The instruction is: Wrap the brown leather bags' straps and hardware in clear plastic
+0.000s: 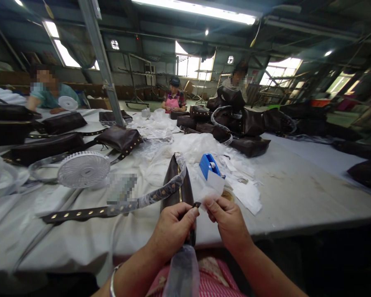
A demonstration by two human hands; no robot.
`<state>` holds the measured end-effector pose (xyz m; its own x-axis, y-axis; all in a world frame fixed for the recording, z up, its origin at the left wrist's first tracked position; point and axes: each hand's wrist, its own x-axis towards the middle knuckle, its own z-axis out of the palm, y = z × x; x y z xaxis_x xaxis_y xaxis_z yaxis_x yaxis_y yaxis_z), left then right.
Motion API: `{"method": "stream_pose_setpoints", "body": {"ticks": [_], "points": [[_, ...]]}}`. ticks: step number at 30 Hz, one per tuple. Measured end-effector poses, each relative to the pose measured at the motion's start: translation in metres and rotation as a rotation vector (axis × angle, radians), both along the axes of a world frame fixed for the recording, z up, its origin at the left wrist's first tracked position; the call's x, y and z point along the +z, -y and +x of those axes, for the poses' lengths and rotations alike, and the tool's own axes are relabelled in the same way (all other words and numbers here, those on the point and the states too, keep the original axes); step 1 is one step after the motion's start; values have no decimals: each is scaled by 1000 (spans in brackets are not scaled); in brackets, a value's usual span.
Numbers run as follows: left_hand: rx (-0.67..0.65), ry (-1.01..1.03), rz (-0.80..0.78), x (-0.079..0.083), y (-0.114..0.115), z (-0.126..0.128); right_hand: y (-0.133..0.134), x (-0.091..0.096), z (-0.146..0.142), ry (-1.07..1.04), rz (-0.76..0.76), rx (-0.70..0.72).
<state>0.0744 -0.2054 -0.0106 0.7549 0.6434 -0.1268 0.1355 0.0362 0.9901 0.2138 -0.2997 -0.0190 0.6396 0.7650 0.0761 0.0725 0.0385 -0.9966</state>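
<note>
A dark brown leather bag (169, 181) with a brass zipper lies on the table in front of me. My left hand (174, 227) is closed over its near end and pinches a small dark leather tab between thumb and forefinger. In my right hand (228, 218), thumb and fingertips grip a thin white sheet (215, 185), close to that tab. The bag's studded strap (160, 193), partly wrapped in clear plastic, curves away to the left. A clear plastic sleeve (183, 270) hangs over my lap below the left hand. Behind the sheet stands a blue tape dispenser (206, 164).
White wrapping (191, 144) is heaped mid-table. More dark bags are piled at the back right (250, 144) and lie at left (54, 144). A white fan (84, 169) stands left, near a metal post (102, 62). Several people sit or stand across the table.
</note>
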Motion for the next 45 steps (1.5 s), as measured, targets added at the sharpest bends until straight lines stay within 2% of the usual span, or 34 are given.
{"method": "stream_pose_setpoints", "body": {"ticks": [9,14,16,20,22,29,32,36,40,42,45], "points": [[-29,-4,40,3,2,-2,2,7,0,116,-1,46],[-28,-35,50,5,2,-2,1,7,-2,101,-9,161],[-43,-41,137,9,1,-3,0,5,-2,67,-24,176],[-53,-32,437,22,-4,-12,1,4,0,-22,-28,192],[-50,-67,501,27,-7,-19,1,5,1,-30,-29,209],[-163,-181,366,26,-14,-39,0,17,1,44,-74,260],[-156,-171,252,22,-14,-39,-2,22,-2,50,-59,374],[-152,-97,87,17,-15,-38,-2,17,-4,56,-144,562],[-214,-1,-44,16,-20,-44,-1,9,-7,84,-221,633],[-239,24,-15,17,-22,-46,-2,9,-8,149,-227,662],[-180,-26,186,16,-23,-46,-4,11,-9,256,-237,702]]}}
